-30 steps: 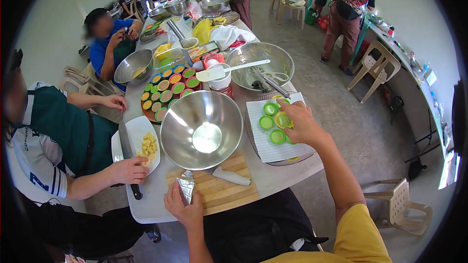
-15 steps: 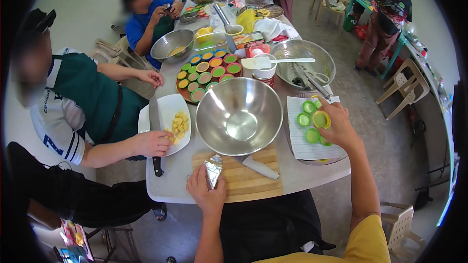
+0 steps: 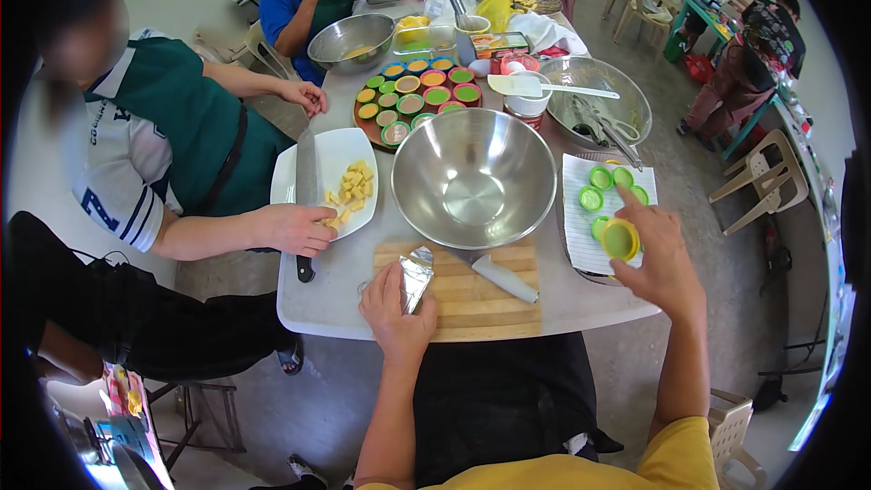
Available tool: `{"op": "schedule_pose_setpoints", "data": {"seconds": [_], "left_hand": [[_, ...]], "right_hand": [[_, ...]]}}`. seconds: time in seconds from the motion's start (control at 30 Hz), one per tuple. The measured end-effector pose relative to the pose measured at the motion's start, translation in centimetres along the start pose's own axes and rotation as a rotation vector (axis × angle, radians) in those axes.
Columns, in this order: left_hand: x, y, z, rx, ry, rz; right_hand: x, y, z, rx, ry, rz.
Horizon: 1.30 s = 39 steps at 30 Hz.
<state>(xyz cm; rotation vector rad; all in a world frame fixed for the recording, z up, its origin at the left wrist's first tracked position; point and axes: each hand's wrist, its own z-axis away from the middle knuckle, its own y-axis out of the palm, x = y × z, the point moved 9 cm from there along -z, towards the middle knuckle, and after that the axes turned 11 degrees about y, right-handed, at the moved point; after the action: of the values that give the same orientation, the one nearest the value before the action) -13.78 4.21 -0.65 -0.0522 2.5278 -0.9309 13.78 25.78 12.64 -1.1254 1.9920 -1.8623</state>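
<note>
My left hand is closed around a foil-wrapped block at the near left of a wooden cutting board. With its fingers and thumb, my right hand grips a small yellow-rimmed cup, greenish inside, over the near part of a lined white sheet. Several green cups stand on that sheet, some partly behind my fingers. Between my hands, a big steel bowl rests just beyond the board. A white-handled tool lies on the board, its far end hidden by the bowl.
At left, a co-worker's hand touches yellow cubes on a white plate, where a large knife lies. Farther off are a round tray of filled cups, a white spatula and a used mixing bowl.
My right hand has drawn the yellow-rimmed cup nearer and turned it, away from the other cups. My left hand keeps its hold on the foil-wrapped block. The whole view has shifted.
</note>
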Motion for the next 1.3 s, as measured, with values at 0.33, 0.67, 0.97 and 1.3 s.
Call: {"op": "schedule_pose_setpoints", "data": {"seconds": [0.33,0.67,0.97,1.3], "left_hand": [[3.5,-1.3,1.0,0.06,-0.07,0.106],[5.4,-2.2,1.6,0.063,-0.121,0.124],[5.4,-1.3,1.3,0.066,-0.127,0.121],[3.7,0.5,0.7,0.066,-0.092,0.098]], "right_hand": [[14.1,7.6,4.0,0.23,-0.299,-0.194],[18.6,18.4,3.2,0.293,-0.266,-0.163],[18.5,19.6,2.1,0.178,-0.271,-0.116],[16.1,16.4,3.1,0.064,-0.301,-0.249]]}}
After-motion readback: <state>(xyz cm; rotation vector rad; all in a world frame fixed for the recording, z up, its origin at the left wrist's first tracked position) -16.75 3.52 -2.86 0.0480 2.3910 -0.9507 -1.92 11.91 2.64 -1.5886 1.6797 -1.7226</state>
